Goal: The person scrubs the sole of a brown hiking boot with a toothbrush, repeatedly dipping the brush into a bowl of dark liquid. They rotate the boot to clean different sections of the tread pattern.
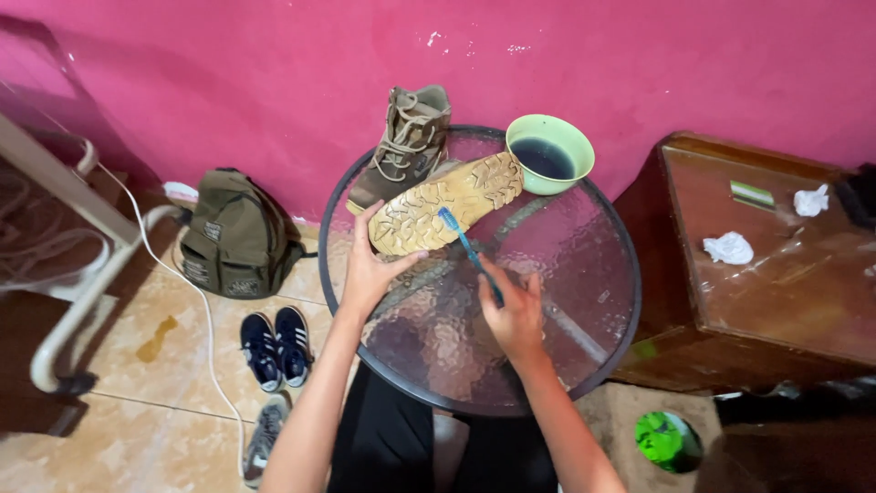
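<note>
A tan boot (447,203) lies on its side on the round glass table (584,356), its lugged sole facing up. My left hand (372,267) grips the heel end of that boot. My right hand (514,313) holds a blue toothbrush (467,246) whose bristle head rests on the sole. A second tan boot (406,144) stands upright at the table's far edge, laces showing. A green bowl (549,152) of dark liquid sits beside the boot's toe.
An olive backpack (235,236) leans on the pink wall at left. Dark sneakers (276,345) and a grey shoe (263,436) lie on the tiled floor by a white cable. A wooden cabinet (776,301) with crumpled tissues stands right; a green round object (666,440) lies below.
</note>
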